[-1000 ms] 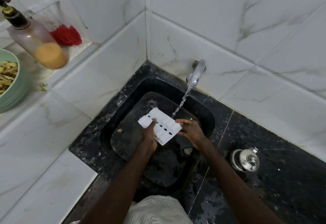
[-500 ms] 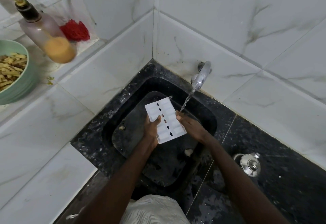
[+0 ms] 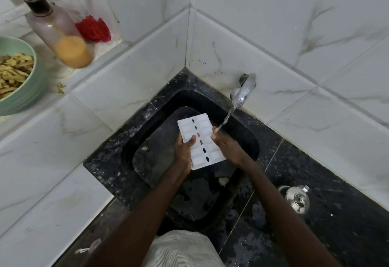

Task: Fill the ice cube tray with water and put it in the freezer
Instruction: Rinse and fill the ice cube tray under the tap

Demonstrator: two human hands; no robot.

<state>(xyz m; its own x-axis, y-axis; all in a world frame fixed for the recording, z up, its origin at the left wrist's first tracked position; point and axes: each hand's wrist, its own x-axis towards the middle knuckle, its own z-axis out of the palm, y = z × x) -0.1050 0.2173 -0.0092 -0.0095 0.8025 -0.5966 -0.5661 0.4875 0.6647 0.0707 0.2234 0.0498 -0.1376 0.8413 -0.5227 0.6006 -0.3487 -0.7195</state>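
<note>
A: Ice cube tray point(image 3: 201, 140): white, held above the black sink point(image 3: 248, 138), tilted, long axis running away from the body, oval holes along its centre line

B: Hands?

A: Left hand point(image 3: 183, 151) clasped on the tray's left edge, thumb across the top. Right hand point(image 3: 226, 143) clasped on the right edge, fingers wrapped under

B: Water?

A: Running from the chrome tap point(image 3: 244, 91) on the tiled wall; stream landing at the right-hand fingers, just beside the tray's right edge. Fill level inside the tray: cannot tell

B: Surroundings?

A: Steel lid point(image 3: 296, 199) on the wet black desk point(image 3: 347, 214), right of the sink. On the upper-left ledge: pump bottle point(image 3: 61, 33) with orange liquid, red scrubber point(image 3: 93, 28), green bowl point(image 3: 31, 90) of food strips
</note>
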